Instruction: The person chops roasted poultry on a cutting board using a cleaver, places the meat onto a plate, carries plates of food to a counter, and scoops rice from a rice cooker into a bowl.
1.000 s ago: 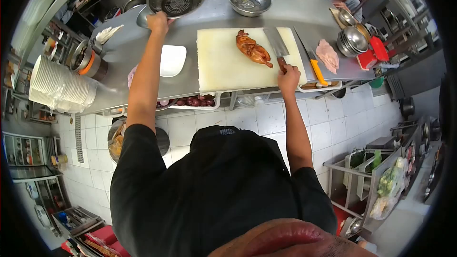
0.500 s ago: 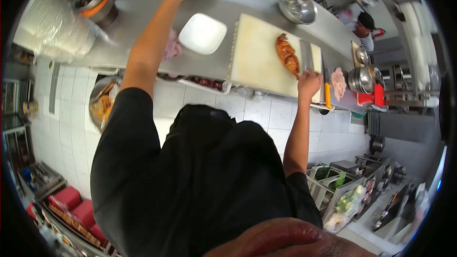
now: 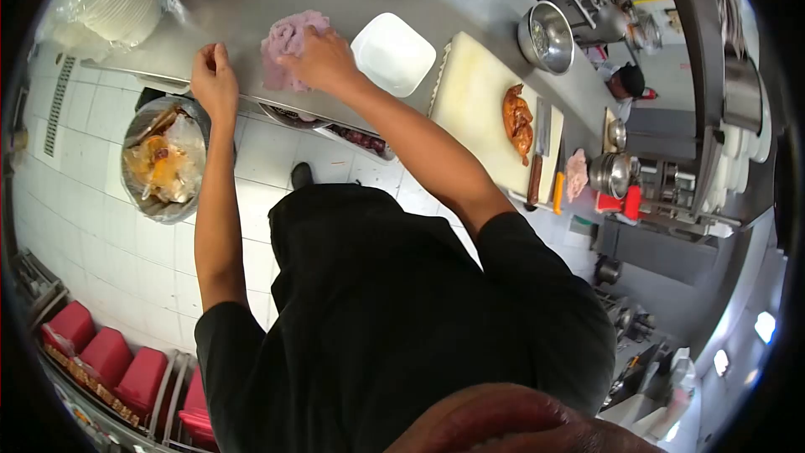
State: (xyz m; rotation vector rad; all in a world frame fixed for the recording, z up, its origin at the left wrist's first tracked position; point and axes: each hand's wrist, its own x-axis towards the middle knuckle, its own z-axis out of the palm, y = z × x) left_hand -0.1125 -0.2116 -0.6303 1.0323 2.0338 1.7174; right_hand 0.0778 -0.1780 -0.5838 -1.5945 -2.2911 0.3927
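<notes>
Touching a lilac cloth [image 3: 281, 44], the right hand [image 3: 325, 60] has fingers bent, grip unclear; the left hand [image 3: 214, 80] hangs loosely part-open, empty.

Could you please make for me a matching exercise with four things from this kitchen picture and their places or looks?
Things:
1. cloth
2. white dish
3. cleaver
4. roasted bird

Places or looks:
A. glossy, orange-brown, lying on the cutting board
B. with a long metal blade and a brown handle
C. pale purple, touched by the right hand
D. nearest the board's left side

Right pairs: 1-C, 2-D, 3-B, 4-A.
</notes>
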